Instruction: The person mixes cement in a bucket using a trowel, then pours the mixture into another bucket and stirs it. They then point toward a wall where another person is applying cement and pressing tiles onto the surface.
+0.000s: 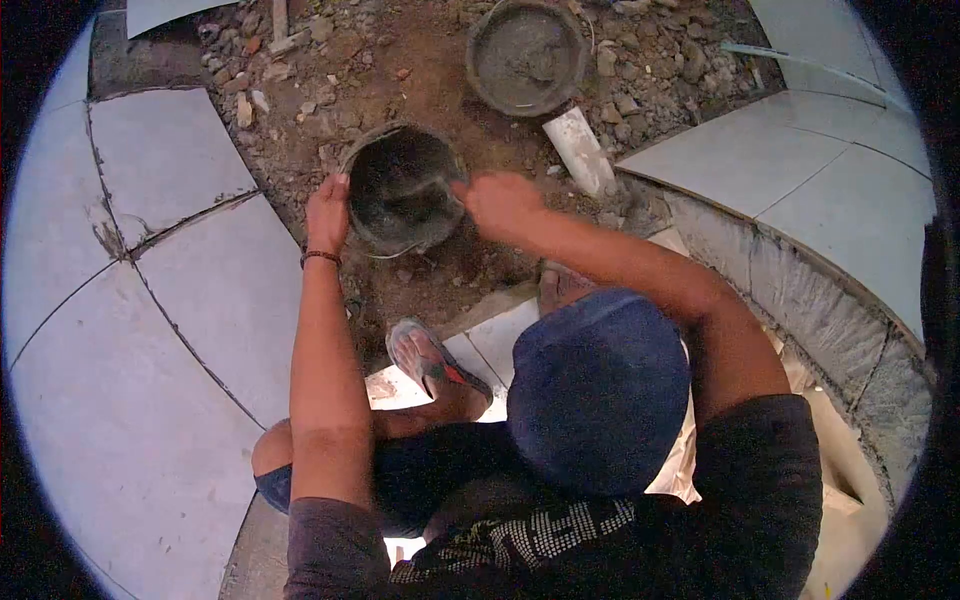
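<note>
A dark round bucket [363, 232] stands tilted on the soil, with a grey, wet-looking residue inside. My left hand [328, 212] grips its left rim, thumb up at the edge. At the opposite rim, my right hand [503, 206] is closed in a fist. What it holds is hidden; a greyish shape inside the bucket reaches toward it, too dim to name. A second bucket [478, 72], with grey mortar [525, 55] in it, sits farther off to the right.
White tiles [190, 300] cover the left side, and more tiles [850, 190] lie at right above a rough cement edge [790, 285]. A white pipe piece [580, 152] rests by the far bucket. Rubble [650, 70] lies beyond. A sandalled foot [430, 360] is close below the bucket.
</note>
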{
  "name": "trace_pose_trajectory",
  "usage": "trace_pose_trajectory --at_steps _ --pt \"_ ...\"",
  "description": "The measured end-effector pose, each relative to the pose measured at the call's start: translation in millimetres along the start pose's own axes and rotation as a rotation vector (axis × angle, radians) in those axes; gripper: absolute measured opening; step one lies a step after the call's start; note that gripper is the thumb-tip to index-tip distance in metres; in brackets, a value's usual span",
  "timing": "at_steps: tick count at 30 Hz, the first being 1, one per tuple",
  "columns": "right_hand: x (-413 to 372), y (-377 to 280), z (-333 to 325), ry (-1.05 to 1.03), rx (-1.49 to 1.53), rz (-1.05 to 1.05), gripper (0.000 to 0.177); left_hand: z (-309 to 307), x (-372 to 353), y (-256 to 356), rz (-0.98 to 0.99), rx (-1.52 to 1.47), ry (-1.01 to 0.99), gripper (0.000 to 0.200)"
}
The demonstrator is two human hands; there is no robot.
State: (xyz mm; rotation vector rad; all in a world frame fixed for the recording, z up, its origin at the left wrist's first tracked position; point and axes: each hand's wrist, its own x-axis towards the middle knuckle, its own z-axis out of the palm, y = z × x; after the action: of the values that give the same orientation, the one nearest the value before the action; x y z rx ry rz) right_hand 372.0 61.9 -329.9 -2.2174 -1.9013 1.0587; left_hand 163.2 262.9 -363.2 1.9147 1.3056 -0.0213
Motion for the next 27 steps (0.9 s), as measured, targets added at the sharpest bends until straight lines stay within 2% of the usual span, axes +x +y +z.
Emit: trace_pose_trajectory --at_steps 4,6,7,9,10,13,16,19,21,22,24,27 --pt "40.3 0.6 8.3 0.301 0.027 -0.035 0.023 5.4 11.3 -6.9 -0.074 0.046 -0.058 0.056" --pt "39.9 1.5 17.8 0.223 0.037 -0.033 0.026 4.7 12.0 -3.5 -0.09 -0.013 -0.078 0.057" --pt "35.2 -1.5 23.7 0.177 0.046 -0.031 0.027 4.4 8.6 -5.0 -0.062 0.048 -0.041 0.054" --pt "18.8 -3.3 32.4 0.007 0.001 -0.023 0.027 4.6 6.7 -5.6 0.003 0.164 0.037 0.049" --pt "15.4 -1.9 30.5 -0.075 -0.027 -0.025 0.028 5.3 8.2 -5.4 -0.021 0.13 0.05 0.049" --pt "7.1 -3.4 -10.6 -0.315 -0.066 0.015 0.046 9.0 2.7 -10.7 -0.06 0.011 0.074 0.049" --pt "18.0 -0.7 -4.0 0.162 -0.012 0.032 0.026 9.2 7.0 3.1 0.009 -0.086 0.047 0.049" --pt "50.6 7.4 10.5 0.244 -0.022 -0.021 0.026 11.7 8.7 9.0 0.023 -0.023 0.027 0.049" --pt "43.0 13.6 37.9 0.255 0.011 0.023 0.025 17.9 16.4 -8.8 0.031 0.018 0.073 0.049" --pt "34.7 13.0 45.3 0.253 0.029 0.038 0.025 14.5 12.8 -2.2 0.009 0.044 0.031 0.05" --pt "15.9 9.1 52.9 0.116 -0.007 0.053 0.025 8.6 3.4 7.6 -0.039 0.098 -0.053 0.051" --pt "5.3 9.3 27.6 -0.104 -0.027 0.053 0.026 16.1 -2.8 16.5 0.025 0.028 0.03 0.051"
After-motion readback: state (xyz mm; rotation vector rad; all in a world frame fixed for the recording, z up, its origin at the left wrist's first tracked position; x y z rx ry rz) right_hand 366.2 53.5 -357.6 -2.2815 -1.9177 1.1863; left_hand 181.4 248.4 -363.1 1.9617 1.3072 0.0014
